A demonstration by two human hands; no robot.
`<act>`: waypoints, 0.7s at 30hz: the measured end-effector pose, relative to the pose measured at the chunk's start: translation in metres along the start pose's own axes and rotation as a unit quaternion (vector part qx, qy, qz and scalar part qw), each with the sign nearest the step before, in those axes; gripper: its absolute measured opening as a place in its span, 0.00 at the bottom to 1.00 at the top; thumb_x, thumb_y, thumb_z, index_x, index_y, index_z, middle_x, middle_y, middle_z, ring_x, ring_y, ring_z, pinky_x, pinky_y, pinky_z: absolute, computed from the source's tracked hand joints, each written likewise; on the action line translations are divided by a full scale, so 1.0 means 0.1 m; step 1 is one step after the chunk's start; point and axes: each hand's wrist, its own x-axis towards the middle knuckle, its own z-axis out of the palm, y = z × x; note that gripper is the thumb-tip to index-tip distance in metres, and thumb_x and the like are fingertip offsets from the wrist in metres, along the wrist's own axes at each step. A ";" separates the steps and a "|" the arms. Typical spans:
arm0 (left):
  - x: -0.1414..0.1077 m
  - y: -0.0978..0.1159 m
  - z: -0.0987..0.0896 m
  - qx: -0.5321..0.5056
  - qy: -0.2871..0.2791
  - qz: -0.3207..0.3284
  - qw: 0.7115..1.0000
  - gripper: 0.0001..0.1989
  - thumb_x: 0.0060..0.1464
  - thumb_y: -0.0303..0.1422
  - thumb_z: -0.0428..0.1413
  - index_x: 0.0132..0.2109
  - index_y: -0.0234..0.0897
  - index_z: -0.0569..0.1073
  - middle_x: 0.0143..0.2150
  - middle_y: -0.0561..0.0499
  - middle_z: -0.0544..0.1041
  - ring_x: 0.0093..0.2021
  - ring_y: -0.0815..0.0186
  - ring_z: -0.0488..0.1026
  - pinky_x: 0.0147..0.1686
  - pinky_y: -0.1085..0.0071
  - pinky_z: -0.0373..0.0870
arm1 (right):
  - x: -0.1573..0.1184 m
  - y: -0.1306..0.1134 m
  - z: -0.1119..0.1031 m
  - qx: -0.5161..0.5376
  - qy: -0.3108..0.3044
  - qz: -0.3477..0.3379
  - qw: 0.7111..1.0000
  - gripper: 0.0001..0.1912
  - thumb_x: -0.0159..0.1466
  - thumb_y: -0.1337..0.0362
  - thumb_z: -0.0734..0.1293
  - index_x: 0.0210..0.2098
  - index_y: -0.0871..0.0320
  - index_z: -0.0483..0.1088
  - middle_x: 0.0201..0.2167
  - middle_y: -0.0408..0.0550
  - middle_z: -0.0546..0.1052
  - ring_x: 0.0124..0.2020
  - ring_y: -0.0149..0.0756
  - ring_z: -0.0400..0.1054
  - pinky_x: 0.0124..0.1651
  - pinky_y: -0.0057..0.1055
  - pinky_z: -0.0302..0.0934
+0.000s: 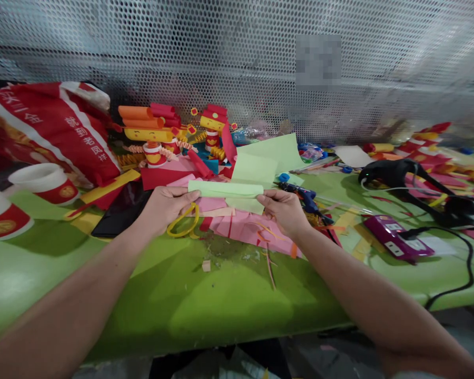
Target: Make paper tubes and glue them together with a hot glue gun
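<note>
A light green paper, rolled or folded into a long narrow strip, is stretched level between my two hands. My left hand pinches its left end with thumb and fingers. At the right end, my right hand grips it the same way. Just below my left hand lie yellow-handled scissors, their blades not visible. Pink paper pieces cover the table under the strip. Behind it stand more light green sheets. A blue glue gun rests right of my right hand.
Paper figures stand at the back beside a red bag. Paper cups and a dark phone are at left. A purple power strip with a black cable and black headphones lie at right on the green table.
</note>
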 end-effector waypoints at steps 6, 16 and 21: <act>0.00 0.00 0.03 -0.070 -0.034 -0.020 0.997 0.11 0.41 0.36 0.63 0.19 0.35 0.73 0.17 0.51 0.72 0.12 0.74 0.62 0.12 0.75 0.60 | 0.00 -0.01 -0.01 0.029 -0.018 -0.008 0.999 0.19 0.35 0.52 0.77 0.19 0.57 0.72 0.10 0.36 0.68 0.11 0.24 0.60 0.16 0.25 0.57; -0.02 -0.02 0.07 -0.096 -0.016 -0.016 0.995 0.11 0.42 0.37 0.62 0.20 0.35 0.73 0.18 0.52 0.73 0.14 0.73 0.66 0.15 0.76 0.62 | -0.02 -0.02 0.03 0.041 -0.018 0.004 0.999 0.21 0.35 0.50 0.77 0.19 0.58 0.70 0.12 0.37 0.69 0.12 0.24 0.63 0.18 0.24 0.61; -0.03 -0.02 0.08 -0.106 -0.013 -0.014 0.994 0.08 0.43 0.34 0.62 0.23 0.35 0.76 0.20 0.52 0.75 0.17 0.72 0.69 0.18 0.76 0.64 | -0.01 -0.02 0.02 0.036 -0.023 -0.002 0.999 0.21 0.36 0.50 0.76 0.19 0.58 0.69 0.11 0.36 0.67 0.13 0.24 0.62 0.18 0.24 0.61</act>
